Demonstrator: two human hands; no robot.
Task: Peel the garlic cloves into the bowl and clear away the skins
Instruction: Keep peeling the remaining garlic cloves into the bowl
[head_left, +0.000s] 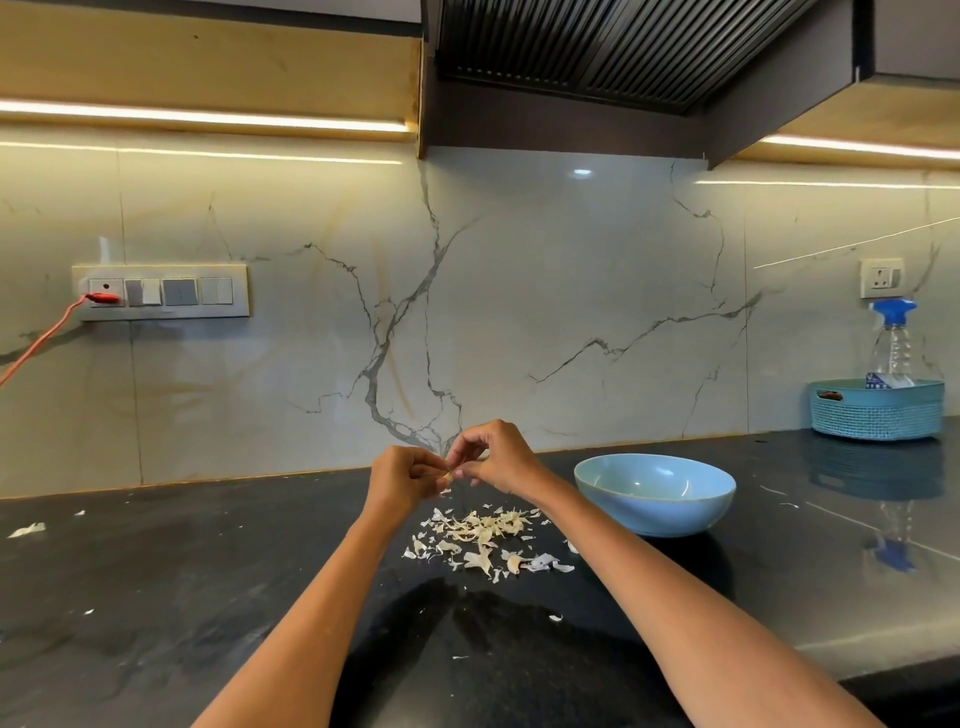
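Overhead, one dark slatted range hood (613, 47) hangs above the marble backsplash (519, 291), which carries two socket plates, the left switch panel (161, 292) with one red plug (104, 298) in it. Below, on the black counter (156, 597), one teal basket (878, 410) holding one spray bottle (892, 343) stands far right, well apart from one blue bowl (654, 493), whose contents cannot be seen. Just left of the bowl lies one pile of garlic skins (483, 535), and above it both hands, the left hand (402, 478) and right hand (493, 457), curl their fingertips together, pinching one small garlic clove (448, 474) between them.
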